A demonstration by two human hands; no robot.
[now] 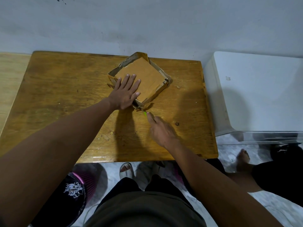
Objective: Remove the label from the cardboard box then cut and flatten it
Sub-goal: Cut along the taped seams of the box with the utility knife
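The cardboard box lies on the wooden surface, toward its far edge at about 12 o'clock from the person, turned so that one corner points back at them. Its top panel looks bare brown, with only a small printed scrap showing at the 3 o'clock corner, so the label appears to be largely off and the cutting step seems to be the one in hand. The edges around the panel are ragged and partly split.

The left hand lies flat on the box's near-left part, fingers straight and spread, pressing it down. The right hand sits at about 5 o'clock from the box, grasping a cutter with a green handle, index finger stretched along it; the tip meets the box's near corner at 6 o'clock, where the cardboard is torn. The blade itself is too small to make out.

The next move probably calls for drawing the cutter along that corner seam while the left hand keeps the box from sliding, with the pressing fingers kept clear of the cutting line.

A white appliance stands beside the surface at 3 o'clock, and a pink basket sits on the floor at 7 o'clock.
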